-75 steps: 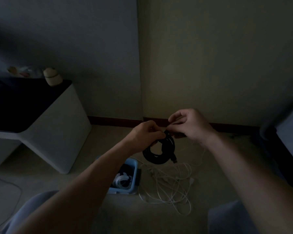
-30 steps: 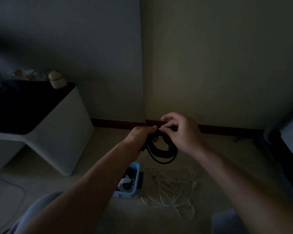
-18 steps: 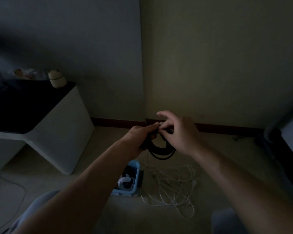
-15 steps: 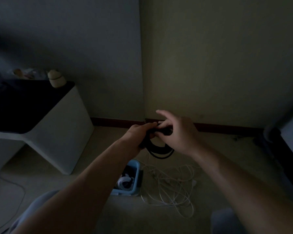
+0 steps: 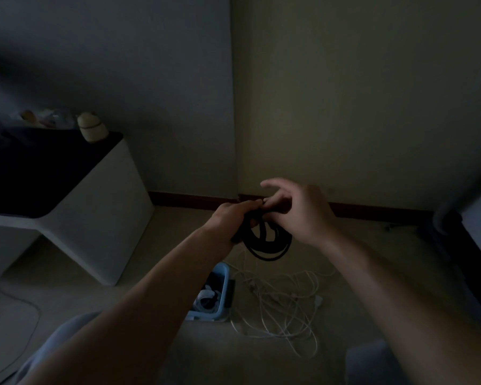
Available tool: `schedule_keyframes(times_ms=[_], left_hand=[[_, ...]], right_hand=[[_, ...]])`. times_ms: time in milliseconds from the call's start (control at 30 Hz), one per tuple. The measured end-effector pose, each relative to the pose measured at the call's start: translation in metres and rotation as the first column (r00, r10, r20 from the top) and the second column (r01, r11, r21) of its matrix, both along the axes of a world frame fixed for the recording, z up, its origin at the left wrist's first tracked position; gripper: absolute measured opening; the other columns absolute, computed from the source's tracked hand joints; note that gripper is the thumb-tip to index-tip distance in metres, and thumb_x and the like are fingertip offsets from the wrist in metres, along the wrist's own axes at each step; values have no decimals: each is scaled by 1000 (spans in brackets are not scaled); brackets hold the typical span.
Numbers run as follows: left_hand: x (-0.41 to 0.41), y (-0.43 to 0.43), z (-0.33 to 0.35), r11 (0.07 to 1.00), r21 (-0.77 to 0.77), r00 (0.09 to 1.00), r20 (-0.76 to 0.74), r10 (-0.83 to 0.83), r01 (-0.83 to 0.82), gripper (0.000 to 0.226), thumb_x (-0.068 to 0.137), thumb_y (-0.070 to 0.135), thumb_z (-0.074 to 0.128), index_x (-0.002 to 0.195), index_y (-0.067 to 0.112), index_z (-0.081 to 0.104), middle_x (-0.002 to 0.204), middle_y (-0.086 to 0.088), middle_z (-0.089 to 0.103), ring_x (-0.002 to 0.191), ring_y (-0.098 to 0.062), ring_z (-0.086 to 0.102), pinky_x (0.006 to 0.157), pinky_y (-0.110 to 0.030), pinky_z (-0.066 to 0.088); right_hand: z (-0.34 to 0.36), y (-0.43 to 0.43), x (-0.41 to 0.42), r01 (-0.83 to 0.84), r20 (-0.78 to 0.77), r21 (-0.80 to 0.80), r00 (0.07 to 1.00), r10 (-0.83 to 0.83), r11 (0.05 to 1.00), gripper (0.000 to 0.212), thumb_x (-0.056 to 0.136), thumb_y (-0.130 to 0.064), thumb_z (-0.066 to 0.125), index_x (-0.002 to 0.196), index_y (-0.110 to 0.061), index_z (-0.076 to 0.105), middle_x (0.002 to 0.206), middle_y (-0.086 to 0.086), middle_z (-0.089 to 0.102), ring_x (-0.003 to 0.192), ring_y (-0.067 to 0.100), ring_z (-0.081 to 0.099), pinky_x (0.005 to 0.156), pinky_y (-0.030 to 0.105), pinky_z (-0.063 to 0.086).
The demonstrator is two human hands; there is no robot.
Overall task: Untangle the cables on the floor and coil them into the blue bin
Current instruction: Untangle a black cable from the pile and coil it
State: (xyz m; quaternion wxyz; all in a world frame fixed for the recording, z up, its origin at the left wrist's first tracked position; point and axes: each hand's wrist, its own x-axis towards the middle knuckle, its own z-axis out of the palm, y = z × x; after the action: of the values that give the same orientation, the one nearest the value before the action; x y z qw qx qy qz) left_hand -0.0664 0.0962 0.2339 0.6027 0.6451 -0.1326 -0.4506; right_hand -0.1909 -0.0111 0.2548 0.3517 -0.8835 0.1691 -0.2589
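Gripped by left hand and right hand, black cable coil hangs beneath them

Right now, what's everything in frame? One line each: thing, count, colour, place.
black cable coil: 1, black, in the air, held by both hands
loose cables: tangle, count unclear, white, floor right of the bin
blue bin: 1, light blue, floor under the left forearm
coiled cable: 1, white, inside the bin
side table: 1, white with dark top, left by the wall
rounded object: 1, cream, on the table's back corner
stray cable: 1, white, floor far left
left hand: grips the coil's left side
right hand: pinches the coil's top, index finger lifted
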Motion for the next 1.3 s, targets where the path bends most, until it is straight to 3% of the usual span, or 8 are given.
schedule_keyframes(times_ms=[167,300,400,533,733,833,1100,1300], left_hand=[[1,-1,-6,1000,0,1000,10,-14,14,18,89,22,70,77,15,81,88,-12,65,71,-15,58,59,-24,40],[-3,0,-3,1000,-5,999,38,-29,29,18,91,21,68,97,6,78,87,-12,67,77,-19,61,60,-23,44],[-4,1,-2,1000,-2,999,41,-27,27,15,91,21,69,96,10,77,86,-8,75,73,-11,68,59,-19,48],[-3,0,-3,999,35,997,69,-30,27,18,89,25,70,96,11,78,102,-17,75,87,-21,66,68,-26,48],[-2,-1,-5,996,77,995,84,-59,53,25,90,29,70,99,7,77,93,-14,73,76,-19,64,58,-25,45],[-2,-1,-2,996,75,997,66,-44,39,26,91,29,69,98,5,75,68,-7,65,58,-15,56,55,-28,38],[-4,-1,2,997,73,998,49,-35,31,34,90,32,71,108,2,72,63,-4,59,55,-14,53,57,-29,36],[-4,2,6,996,78,999,9,-38,37,29,91,32,67,101,6,72,65,-6,61,55,-15,55,55,-28,35]], right_hand=[[-2,-2,2,11,-31,33,999,-10,999,56,74,-20,86,126,-22,65,81,-15,73,90,1,70,91,32,56],[-3,0,4,29,-46,33,999,-27,999,60,69,-15,89,125,-22,65,78,-12,72,86,3,71,89,33,57],[-3,1,4,29,-68,-7,997,-30,1000,64,70,-12,88,128,-23,64,79,-12,71,86,3,70,88,28,56],[-1,1,5,22,-95,-40,995,-26,999,68,72,-13,87,133,-27,60,81,-14,70,84,-1,67,80,12,50],[-2,-1,5,-16,-135,-71,991,6,997,74,76,-16,85,142,-27,52,90,-15,71,83,-2,66,72,2,44],[-3,0,4,-8,-114,-101,994,-4,995,69,76,-16,85,138,-23,56,91,-11,72,82,0,66,71,1,43],[-7,2,7,9,-77,-186,997,-23,983,51,70,-13,81,118,-20,64,101,-6,66,89,9,63,75,30,55],[-9,-2,5,30,-126,-82,991,-40,996,52,68,-18,86,116,-22,67,105,-10,73,93,3,67,71,4,45]])
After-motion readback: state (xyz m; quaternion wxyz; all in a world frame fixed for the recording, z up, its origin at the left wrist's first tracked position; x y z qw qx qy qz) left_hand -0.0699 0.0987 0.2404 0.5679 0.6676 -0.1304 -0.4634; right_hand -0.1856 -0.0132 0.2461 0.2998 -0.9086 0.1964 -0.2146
